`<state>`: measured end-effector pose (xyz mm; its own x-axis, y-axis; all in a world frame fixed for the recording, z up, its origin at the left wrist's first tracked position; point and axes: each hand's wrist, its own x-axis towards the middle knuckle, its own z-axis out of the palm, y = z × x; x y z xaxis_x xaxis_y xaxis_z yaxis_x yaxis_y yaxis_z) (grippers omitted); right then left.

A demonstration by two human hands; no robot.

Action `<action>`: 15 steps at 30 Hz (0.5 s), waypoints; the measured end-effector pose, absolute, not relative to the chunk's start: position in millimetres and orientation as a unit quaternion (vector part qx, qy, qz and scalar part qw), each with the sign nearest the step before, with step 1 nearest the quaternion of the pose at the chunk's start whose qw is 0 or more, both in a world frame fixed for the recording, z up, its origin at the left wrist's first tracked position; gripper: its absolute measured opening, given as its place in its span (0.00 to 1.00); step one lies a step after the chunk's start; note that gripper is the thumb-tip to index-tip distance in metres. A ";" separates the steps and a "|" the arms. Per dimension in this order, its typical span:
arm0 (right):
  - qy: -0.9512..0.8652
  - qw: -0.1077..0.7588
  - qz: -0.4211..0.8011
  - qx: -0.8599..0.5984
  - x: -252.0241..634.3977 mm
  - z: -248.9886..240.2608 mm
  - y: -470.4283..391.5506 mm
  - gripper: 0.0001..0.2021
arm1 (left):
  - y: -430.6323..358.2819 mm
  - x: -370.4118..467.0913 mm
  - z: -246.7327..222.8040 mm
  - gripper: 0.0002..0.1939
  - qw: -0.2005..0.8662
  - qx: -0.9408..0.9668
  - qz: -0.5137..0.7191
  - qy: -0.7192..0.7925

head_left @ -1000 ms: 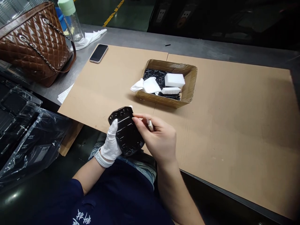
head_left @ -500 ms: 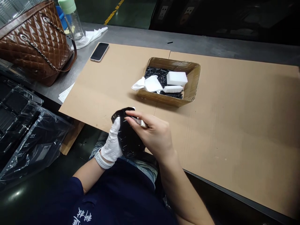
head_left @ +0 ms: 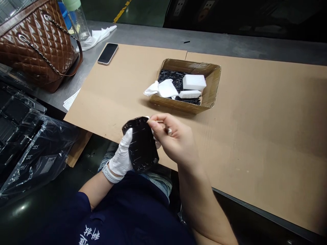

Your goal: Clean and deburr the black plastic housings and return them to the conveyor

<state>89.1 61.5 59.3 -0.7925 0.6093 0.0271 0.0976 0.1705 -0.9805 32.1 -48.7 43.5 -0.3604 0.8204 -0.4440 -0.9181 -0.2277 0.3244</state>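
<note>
My left hand (head_left: 122, 151), in a white glove, grips a glossy black plastic shell (head_left: 143, 146) by its left edge, thumb on its face. The shell is tilted over my lap, with short ribs or slits across it. At its upper right edge is my bare right hand (head_left: 176, 137), thumb and forefinger pinched together. A slim pale-handled tool (head_left: 168, 130) lies within this hand, its end showing by the curled fingers. Its tip is hidden, so I cannot tell its kind.
Ahead stands a cardboard box (head_left: 216, 85) holding small black scraps, white blocks (head_left: 194, 82) and a white cloth (head_left: 167, 88). A phone (head_left: 108, 53) lies on the cardboard sheet (head_left: 255, 119). A brown quilted handbag (head_left: 43, 44) and a bottle (head_left: 79, 23) are at left.
My right hand has shifted right from over the shell's upper face to its right edge, turning so the tool is more hidden. My left hand still holds the shell.
</note>
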 end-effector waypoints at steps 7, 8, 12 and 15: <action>-0.691 0.239 0.622 -0.281 94.4 63.8 63.9 0.16 | -48.2 28.5 56.4 0.27 0.562 -0.114 0.778 0.256; -0.706 0.252 0.595 -0.290 95.9 61.5 65.7 0.15 | -48.1 27.7 58.1 0.29 0.572 -0.117 0.775 0.242; -0.765 0.257 0.467 -0.361 105.7 29.9 81.9 0.11 | -47.9 23.4 59.9 0.38 0.596 -0.146 0.756 0.225; -0.773 0.223 0.415 -0.425 112.1 -11.4 97.3 0.12 | -48.1 19.7 49.6 0.34 0.571 -0.169 0.770 0.228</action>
<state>112.1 97.3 -11.4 -0.5392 0.8421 -0.0079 0.4714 0.2941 -0.8315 19.7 -48.1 49.6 -0.2900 0.8024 -0.5215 -0.9570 -0.2434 0.1576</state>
